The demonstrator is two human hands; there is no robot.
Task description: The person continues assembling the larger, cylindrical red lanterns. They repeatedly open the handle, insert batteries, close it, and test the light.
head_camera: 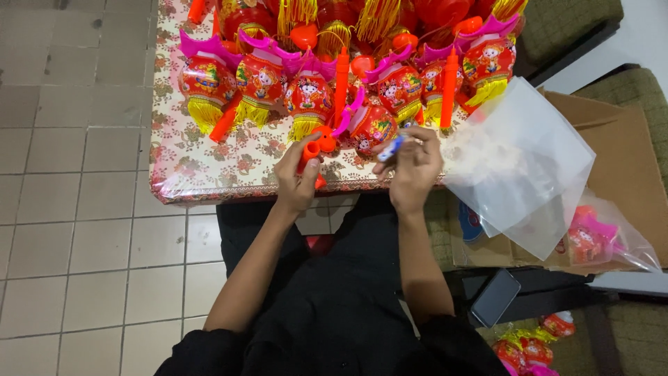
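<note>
A clear plastic bag hangs open at the right edge of the table, pale and see-through. Under it a brown cardboard box lies open. A second clear bag inside the box holds a red and pink toy lantern. Below, a dark phone lies with its screen blank.

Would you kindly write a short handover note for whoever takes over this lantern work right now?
Left hand: closed around an orange handle at the table edge.
Right hand: pinching a small blue and white piece, too small to identify.
Done: a row of red lanterns with pink tops and yellow tassels lies on the table.
Beside the right hand: clear plastic bags over a cardboard box; one bagged lantern lies there.
Left: the many lanterns on the table are unbagged.
</note>
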